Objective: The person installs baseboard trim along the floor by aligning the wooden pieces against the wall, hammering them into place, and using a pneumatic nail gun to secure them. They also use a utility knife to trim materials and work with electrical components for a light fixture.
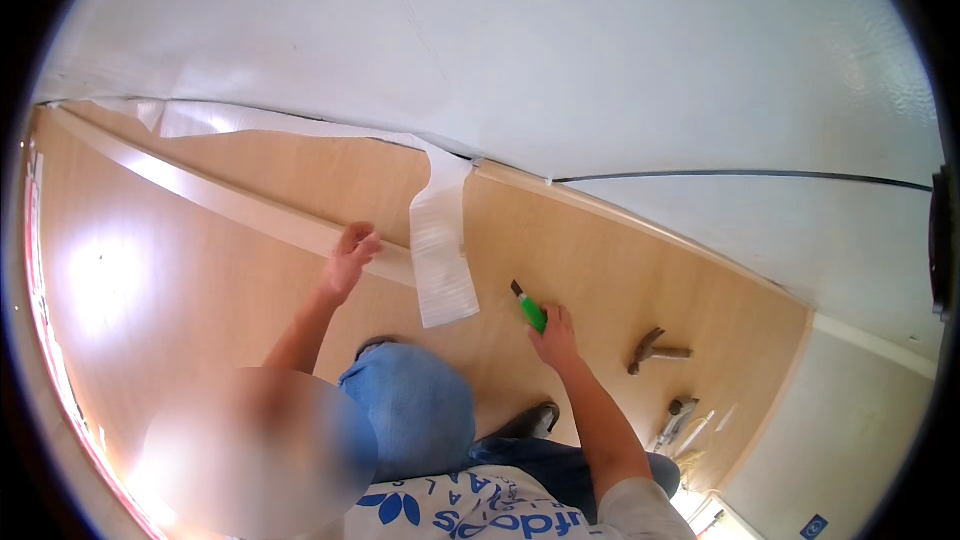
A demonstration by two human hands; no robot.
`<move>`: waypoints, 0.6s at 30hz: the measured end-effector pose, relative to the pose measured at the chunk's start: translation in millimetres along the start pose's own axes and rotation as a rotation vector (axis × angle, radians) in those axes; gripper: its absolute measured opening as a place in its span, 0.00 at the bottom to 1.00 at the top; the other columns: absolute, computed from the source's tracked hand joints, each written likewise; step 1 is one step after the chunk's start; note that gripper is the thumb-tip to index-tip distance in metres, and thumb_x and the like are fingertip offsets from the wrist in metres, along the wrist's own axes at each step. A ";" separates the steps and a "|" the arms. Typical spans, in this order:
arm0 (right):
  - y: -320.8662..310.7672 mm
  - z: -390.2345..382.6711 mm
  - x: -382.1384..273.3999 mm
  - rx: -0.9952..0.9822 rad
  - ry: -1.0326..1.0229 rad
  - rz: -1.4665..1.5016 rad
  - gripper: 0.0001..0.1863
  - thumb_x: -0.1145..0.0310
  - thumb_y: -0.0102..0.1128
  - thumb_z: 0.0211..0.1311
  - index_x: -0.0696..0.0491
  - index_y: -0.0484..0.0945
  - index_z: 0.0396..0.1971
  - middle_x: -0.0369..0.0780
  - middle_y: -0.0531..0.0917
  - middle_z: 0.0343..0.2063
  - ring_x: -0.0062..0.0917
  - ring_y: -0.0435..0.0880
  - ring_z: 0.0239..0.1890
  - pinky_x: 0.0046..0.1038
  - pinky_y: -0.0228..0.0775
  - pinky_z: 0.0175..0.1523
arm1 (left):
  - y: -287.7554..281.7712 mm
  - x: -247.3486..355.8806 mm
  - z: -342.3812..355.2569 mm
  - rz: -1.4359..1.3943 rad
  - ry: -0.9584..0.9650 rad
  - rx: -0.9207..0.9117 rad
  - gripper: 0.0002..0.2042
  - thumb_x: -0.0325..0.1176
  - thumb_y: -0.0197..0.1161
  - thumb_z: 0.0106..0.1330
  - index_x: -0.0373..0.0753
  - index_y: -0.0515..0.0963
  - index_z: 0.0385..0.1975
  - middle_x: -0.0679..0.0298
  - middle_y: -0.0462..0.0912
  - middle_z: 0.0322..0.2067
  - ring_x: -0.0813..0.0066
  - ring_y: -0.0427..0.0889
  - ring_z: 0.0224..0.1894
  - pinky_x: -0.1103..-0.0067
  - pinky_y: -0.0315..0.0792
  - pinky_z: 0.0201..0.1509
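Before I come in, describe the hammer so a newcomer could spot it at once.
Over the wood-coloured floor, find the right hand gripping a green knife. The hammer lies to its right. Its curved claw sets it apart from the metal tool below it in view.

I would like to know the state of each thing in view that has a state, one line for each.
Left hand: fingers bent, holding nothing visible.
Right hand: closed around the green cutter.
Green cutter: dark blade out.
White sheet: spread out, one edge uneven.
Pale long strip: lying slantwise on the floor.
Hammer: lying down, not held.
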State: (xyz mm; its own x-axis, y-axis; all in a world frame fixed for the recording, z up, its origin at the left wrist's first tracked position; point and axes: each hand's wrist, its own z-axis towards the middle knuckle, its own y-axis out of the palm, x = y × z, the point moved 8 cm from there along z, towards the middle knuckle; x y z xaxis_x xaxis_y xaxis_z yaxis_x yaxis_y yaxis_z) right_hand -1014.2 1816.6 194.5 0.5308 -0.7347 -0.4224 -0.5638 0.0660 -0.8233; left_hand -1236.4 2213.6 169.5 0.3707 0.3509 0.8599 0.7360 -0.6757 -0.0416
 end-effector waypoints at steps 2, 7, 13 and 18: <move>-0.4 0.1 5.1 -0.014 0.047 0.000 0.27 0.66 0.67 0.55 0.56 0.70 0.54 0.52 0.75 0.49 0.51 0.74 0.53 0.46 0.69 0.57 | 20.8 17.0 0.6 0.171 0.181 -0.023 0.15 0.40 0.62 0.70 0.38 0.74 0.50 0.63 0.82 0.37 0.71 0.82 0.42 0.72 0.75 0.47; -14.4 15.4 14.1 0.030 0.102 0.068 0.28 0.65 0.67 0.55 0.57 0.70 0.55 0.54 0.76 0.49 0.51 0.76 0.53 0.45 0.71 0.57 | 142.3 124.9 2.2 0.414 0.522 -0.241 0.12 0.34 0.65 0.66 0.40 0.78 0.46 0.60 0.83 0.35 0.64 0.84 0.37 0.71 0.77 0.41; -11.3 46.9 -13.5 0.060 0.192 0.174 0.30 0.63 0.68 0.55 0.59 0.69 0.55 0.55 0.78 0.48 0.52 0.78 0.50 0.45 0.73 0.54 | 257.0 128.2 51.9 0.989 0.833 -0.299 0.18 0.40 0.57 0.70 0.46 0.74 0.57 0.59 0.86 0.36 0.59 0.87 0.34 0.67 0.81 0.38; 15.8 42.5 -1.2 0.159 0.139 0.034 0.31 0.61 0.71 0.53 0.59 0.69 0.52 0.55 0.76 0.47 0.52 0.76 0.50 0.47 0.70 0.55 | 293.3 128.9 70.7 1.110 0.988 -0.336 0.19 0.34 0.55 0.66 0.43 0.73 0.57 0.59 0.86 0.38 0.62 0.87 0.36 0.67 0.82 0.37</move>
State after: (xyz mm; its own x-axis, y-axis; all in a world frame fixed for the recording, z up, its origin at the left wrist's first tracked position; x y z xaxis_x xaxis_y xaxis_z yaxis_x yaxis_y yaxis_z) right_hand -996.9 1847.2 165.8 0.4146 -0.8158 -0.4032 -0.4666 0.1898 -0.8639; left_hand -932.7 2106.4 232.3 0.0161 -0.8859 0.4635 0.1399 -0.4570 -0.8784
